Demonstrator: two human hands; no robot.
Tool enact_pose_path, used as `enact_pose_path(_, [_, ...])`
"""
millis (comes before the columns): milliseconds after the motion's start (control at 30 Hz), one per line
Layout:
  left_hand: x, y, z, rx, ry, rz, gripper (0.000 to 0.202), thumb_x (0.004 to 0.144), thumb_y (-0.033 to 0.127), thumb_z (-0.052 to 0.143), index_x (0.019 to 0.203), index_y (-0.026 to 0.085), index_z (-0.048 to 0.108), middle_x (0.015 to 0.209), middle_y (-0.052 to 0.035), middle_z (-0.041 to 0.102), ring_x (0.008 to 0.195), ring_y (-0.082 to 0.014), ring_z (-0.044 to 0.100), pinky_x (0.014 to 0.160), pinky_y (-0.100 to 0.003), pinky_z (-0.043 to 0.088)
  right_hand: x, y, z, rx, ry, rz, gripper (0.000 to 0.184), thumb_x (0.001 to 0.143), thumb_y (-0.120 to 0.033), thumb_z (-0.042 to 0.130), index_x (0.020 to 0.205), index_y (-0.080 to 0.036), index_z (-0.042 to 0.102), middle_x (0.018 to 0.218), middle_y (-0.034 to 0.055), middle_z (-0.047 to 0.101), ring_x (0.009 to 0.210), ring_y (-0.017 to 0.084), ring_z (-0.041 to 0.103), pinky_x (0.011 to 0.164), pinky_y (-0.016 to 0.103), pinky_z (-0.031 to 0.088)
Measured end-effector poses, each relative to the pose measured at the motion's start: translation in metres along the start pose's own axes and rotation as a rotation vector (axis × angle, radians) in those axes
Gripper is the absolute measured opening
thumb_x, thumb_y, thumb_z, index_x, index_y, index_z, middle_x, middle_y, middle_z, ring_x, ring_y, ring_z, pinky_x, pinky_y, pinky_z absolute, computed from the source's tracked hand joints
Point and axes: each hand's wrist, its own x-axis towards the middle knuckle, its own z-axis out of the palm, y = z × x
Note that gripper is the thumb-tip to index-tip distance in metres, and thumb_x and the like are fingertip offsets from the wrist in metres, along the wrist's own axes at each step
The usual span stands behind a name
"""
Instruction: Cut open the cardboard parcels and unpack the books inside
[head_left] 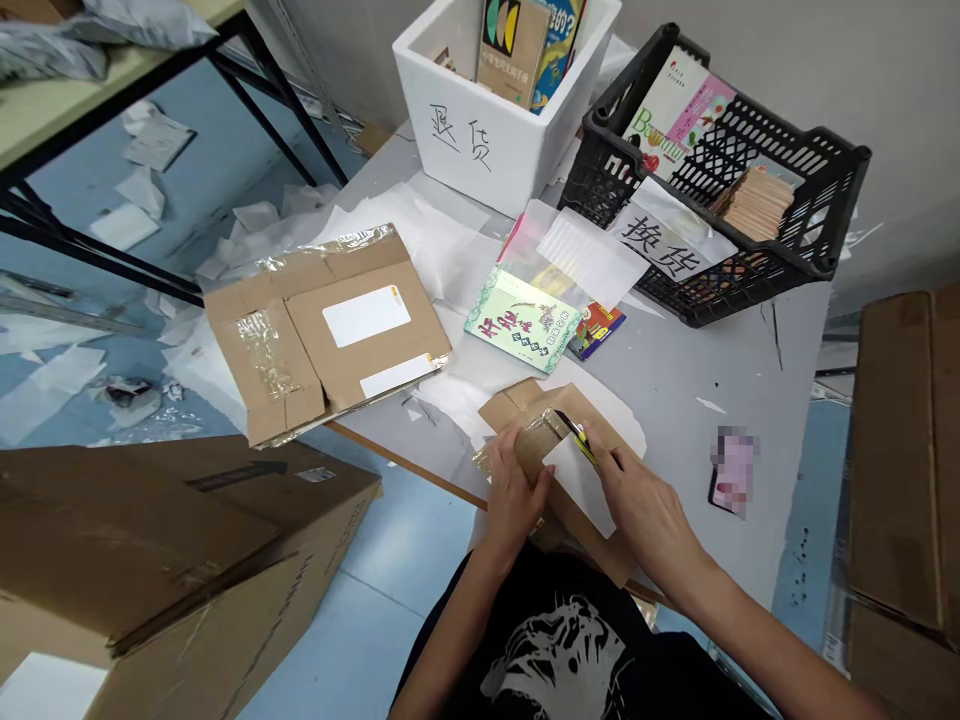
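A small taped cardboard parcel (pixel 559 455) with a white label lies at the table's near edge. My left hand (pixel 514 490) grips its left side, fingers curled over the top. My right hand (pixel 645 505) is closed on a yellow and black utility knife (pixel 576 435), whose tip rests on the parcel's taped top seam.
An opened flat cardboard mailer (pixel 322 330) lies to the left. Books in a clear bag (pixel 544 310) sit mid-table. A white bin (pixel 502 90) and a black crate (pixel 720 170) hold books at the back. A phone (pixel 731 470) lies right. Large cartons (pixel 150 560) stand on the floor.
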Motion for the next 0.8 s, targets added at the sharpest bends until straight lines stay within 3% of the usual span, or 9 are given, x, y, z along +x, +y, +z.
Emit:
enact_pose_path(133, [0.0,0.002,-0.001,-0.018,-0.001,-0.007,0.056,0.086,0.031,0.054,0.134,0.022,0.026,0.13,-0.0123,0.041,0.125,-0.0262,0.038,0.104,-0.05,0.035,0.011,-0.011,0.004,-0.109,-0.046,-0.024,0.087,0.078,0.004,0.043,0.15,-0.024,0.002,0.092,0.0027,0.061,0.062,0.016,0.063,0.047,0.023,0.036])
enact_pose_path(300, [0.001,0.002,-0.001,-0.027,0.012,0.011,0.055,0.086,0.032,0.054,0.133,0.021,0.029,0.129,-0.0125,0.042,0.124,-0.0257,0.038,0.105,-0.048,0.034,0.012,-0.021,0.008,-0.192,-0.007,-0.068,0.085,0.082,-0.001,0.047,0.149,-0.02,-0.002,0.093,0.004,0.061,0.057,0.013,0.062,0.046,0.023,0.037])
enact_pose_path(600, [0.0,0.005,-0.002,-0.021,0.004,-0.022,0.054,0.087,0.033,0.052,0.134,0.021,0.029,0.13,-0.0125,0.041,0.124,-0.0248,0.039,0.104,-0.047,0.034,0.008,-0.028,0.007,-0.265,0.06,-0.076,0.073,0.088,-0.007,0.048,0.15,-0.018,0.01,0.078,0.0022,0.059,0.054,0.013,0.061,0.047,0.023,0.041])
enact_pose_path(800, [0.001,0.006,-0.001,-0.011,0.006,-0.016,0.053,0.087,0.032,0.052,0.134,0.022,0.029,0.13,-0.0127,0.041,0.125,-0.0264,0.038,0.103,-0.05,0.034,0.002,-0.025,0.013,-0.284,0.07,-0.078,0.07,0.09,-0.009,0.044,0.15,-0.017,0.01,0.076,0.0018,0.059,0.055,0.013,0.062,0.048,0.022,0.042])
